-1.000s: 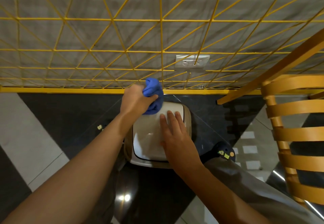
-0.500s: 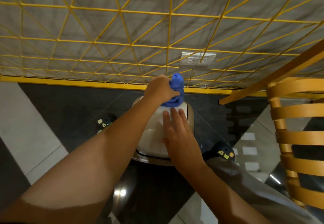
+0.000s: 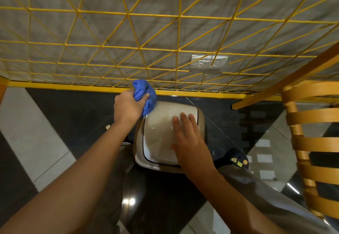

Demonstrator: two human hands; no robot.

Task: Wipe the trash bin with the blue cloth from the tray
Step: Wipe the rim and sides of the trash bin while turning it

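A beige trash bin with a white swing lid stands on the dark floor below me, seen from above. My left hand grips a bunched blue cloth and presses it on the lid's far left corner. My right hand lies flat on the right half of the lid, fingers spread and pointing toward the wall. No tray is in view.
A yellow wire grid covers the grey wall behind the bin, with a yellow rail along the floor and a wall socket. A curved wooden slatted chair stands at the right. A black slipper is right of the bin.
My left hand and the cloth slid from the lid's far middle edge to its far left corner. My right hand stayed flat on the lid.
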